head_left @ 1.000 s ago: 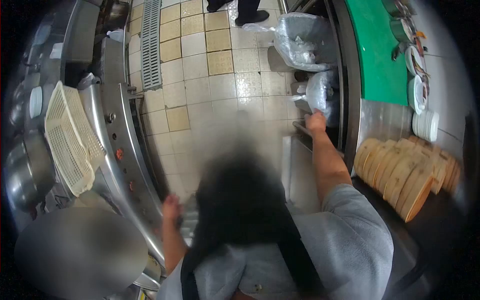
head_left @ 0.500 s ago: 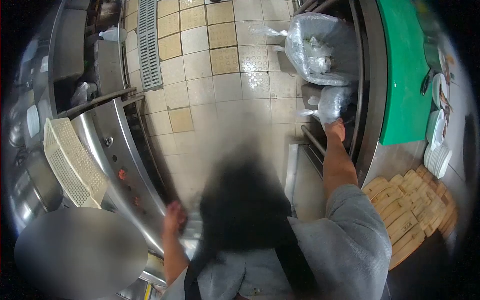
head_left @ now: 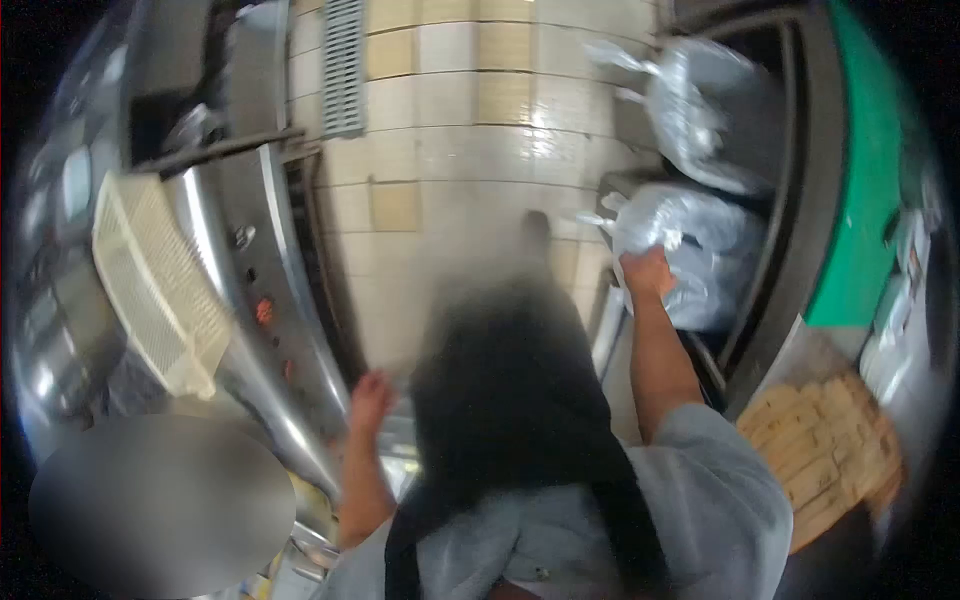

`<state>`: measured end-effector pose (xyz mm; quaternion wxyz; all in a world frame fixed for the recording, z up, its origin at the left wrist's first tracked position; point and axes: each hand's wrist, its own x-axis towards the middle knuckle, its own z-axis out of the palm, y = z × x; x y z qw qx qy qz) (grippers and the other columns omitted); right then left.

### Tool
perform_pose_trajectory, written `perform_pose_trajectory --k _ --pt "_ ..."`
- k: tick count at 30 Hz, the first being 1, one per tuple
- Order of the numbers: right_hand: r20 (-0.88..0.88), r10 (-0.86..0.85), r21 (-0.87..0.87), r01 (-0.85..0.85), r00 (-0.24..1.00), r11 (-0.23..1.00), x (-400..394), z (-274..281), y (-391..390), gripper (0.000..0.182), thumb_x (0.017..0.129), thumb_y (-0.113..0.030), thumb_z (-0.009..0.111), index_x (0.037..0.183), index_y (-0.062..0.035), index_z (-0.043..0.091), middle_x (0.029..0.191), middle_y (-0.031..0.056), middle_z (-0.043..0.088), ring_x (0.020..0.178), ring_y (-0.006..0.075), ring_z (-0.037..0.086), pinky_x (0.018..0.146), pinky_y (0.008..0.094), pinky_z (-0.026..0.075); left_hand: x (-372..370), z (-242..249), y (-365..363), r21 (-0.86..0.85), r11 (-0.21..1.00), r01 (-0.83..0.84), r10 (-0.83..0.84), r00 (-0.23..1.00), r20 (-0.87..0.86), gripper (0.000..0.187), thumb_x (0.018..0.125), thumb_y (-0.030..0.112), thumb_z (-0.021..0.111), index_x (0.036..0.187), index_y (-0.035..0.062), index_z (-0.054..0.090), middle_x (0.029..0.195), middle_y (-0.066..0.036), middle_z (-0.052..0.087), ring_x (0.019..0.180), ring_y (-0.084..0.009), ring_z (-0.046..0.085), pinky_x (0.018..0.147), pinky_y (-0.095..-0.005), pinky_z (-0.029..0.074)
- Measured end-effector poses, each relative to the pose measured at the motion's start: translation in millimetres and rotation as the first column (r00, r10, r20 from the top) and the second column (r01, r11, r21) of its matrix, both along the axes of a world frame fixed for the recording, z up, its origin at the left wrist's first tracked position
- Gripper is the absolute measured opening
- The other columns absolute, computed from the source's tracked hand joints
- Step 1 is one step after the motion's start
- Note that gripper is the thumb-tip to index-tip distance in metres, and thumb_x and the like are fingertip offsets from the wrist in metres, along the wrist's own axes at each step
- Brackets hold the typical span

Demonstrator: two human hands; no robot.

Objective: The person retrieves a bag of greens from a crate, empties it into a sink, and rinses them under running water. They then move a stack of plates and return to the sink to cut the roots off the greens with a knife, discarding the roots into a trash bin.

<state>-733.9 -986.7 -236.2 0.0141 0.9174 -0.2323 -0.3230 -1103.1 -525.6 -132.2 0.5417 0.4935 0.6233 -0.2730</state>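
Observation:
My right hand [head_left: 648, 272] is closed on the near left edge of a clear plastic bag [head_left: 715, 290], which bulges beneath the counter on the right. The bag's knotted corner sticks out to the left, over the floor. What is inside the bag is blurred. My left hand [head_left: 372, 398] hangs low beside the steel counter front on the left, apart from the bag. Motion smears its fingers, and I see nothing held in it.
A second bin lined with clear plastic [head_left: 695, 120] stands just beyond. A green board [head_left: 865, 180] and stacked wooden pieces [head_left: 825, 440] lie on the right counter. A cream perforated basket [head_left: 155, 280] is on the left. A floor drain grate [head_left: 343, 70] runs along the tiles.
The nearer plastic bag looks larger and more spread out, still gripped by my right hand. The view has shifted, and the surroundings on both sides sit further right.

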Motion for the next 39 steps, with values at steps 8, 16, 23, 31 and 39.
perform_pose_trajectory --k 8,16,23,31,39 --pt "0.196 -0.053 0.232 0.006 0.979 0.973 46.1 -7.8 177.2 0.066 0.074 -0.051 0.077 0.113 -0.0014 0.06 0.115 0.0206 0.069 0.11 0.0379 0.065 0.098 0.0522 0.043 -153.0 -115.3 49.2 0.183 0.845 0.502 -0.534 0.802 0.269 0.048 0.096 0.026 0.064 0.138 0.0078 0.05 0.109 -0.005 0.064 0.079 -0.0174 0.066 0.065 -0.0308 0.054" --pt "0.163 -0.163 0.69 0.006 0.973 0.724 108.9 -76.3 352.6 0.062 0.081 -0.039 0.078 0.114 0.009 0.059 0.102 0.0228 0.071 0.094 0.0359 0.07 0.077 0.0463 0.054 -148.6 -52.9 80.2 0.172 0.984 -0.033 -0.011 0.968 0.249 0.047 0.096 0.027 0.064 0.137 0.0095 0.052 0.108 -0.004 0.065 0.082 -0.0175 0.067 0.066 -0.0314 0.055" --pt "-0.148 -0.274 0.972 0.191 0.95 0.137 108.5 31.8 486.6 0.058 0.09 -0.026 0.072 0.134 0.0045 0.051 0.118 0.012 0.066 0.107 0.0246 0.064 0.09 0.0403 0.049 -267.1 -134.7 4.6 0.391 0.918 0.064 -0.195 0.933 0.304 0.047 0.094 0.027 0.064 0.136 0.0093 0.052 0.114 -0.005 0.064 0.077 -0.0167 0.067 0.061 -0.0292 0.054" --pt "0.061 0.283 0.975 -0.118 0.957 0.19 35.5 35.8 448.5 0.047 0.088 -0.016 0.072 0.13 0.0017 0.057 0.108 0.0084 0.069 0.089 0.0206 0.066 0.078 0.0339 0.052 -241.9 -140.1 -112.7 0.222 0.929 -0.295 0.206 0.914 0.35 0.046 0.095 0.023 0.062 0.136 0.0056 0.053 0.114 -0.009 0.065 0.082 -0.0212 0.069 0.064 -0.034 0.055" --pt "0.052 0.992 0.705 -0.7 -0.111 -0.116 -1.6 -37.1 274.8 0.051 0.087 -0.04 0.071 0.118 0.0005 0.067 0.092 0.0186 0.073 0.085 0.027 0.071 0.081 0.037 0.055 -161.0 -18.8 -231.5 0.359 0.72 -0.595 0.529 0.804 0.273 0.052 0.092 0.025 0.066 0.138 0.0065 0.052 0.11 -0.015 0.068 0.081 -0.0258 0.07 0.065 -0.0388 0.058"
